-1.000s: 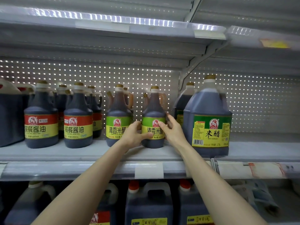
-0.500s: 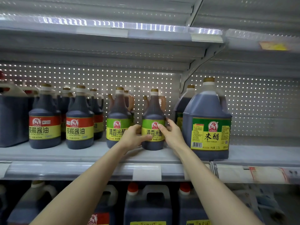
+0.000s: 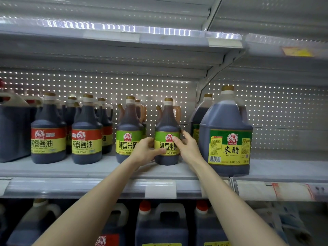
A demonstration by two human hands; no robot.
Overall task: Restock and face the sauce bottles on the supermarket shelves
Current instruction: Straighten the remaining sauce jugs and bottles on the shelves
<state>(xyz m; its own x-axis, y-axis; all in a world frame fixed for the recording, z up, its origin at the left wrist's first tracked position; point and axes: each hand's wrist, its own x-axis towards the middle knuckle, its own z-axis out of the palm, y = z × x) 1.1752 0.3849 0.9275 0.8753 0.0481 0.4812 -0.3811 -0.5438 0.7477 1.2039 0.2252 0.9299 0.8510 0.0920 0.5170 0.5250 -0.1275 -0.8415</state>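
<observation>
A dark rice vinegar bottle with a green and yellow label [image 3: 166, 125] stands upright on the middle shelf [image 3: 99, 167]. My left hand [image 3: 146, 150] wraps its left side and my right hand [image 3: 188, 148] wraps its right side, thumbs across the label. A matching green-label bottle [image 3: 128, 125] stands just left of it, with another behind. Two red-label soy sauce bottles [image 3: 48, 134] [image 3: 86, 135] front a group further left. A large 1.75 L rice vinegar jug [image 3: 229, 139] stands to the right, close to my right hand.
A big dark jug [image 3: 12, 132] sits at the far left of the shelf. The shelf right of the large jug is bare. Price tag holders [image 3: 160, 189] line the shelf edge. Large jugs with red caps [image 3: 161, 226] fill the shelf below.
Both hands stay on the green-label bottle. The view has shifted slightly; the bottle and its neighbours keep their places on the shelf.
</observation>
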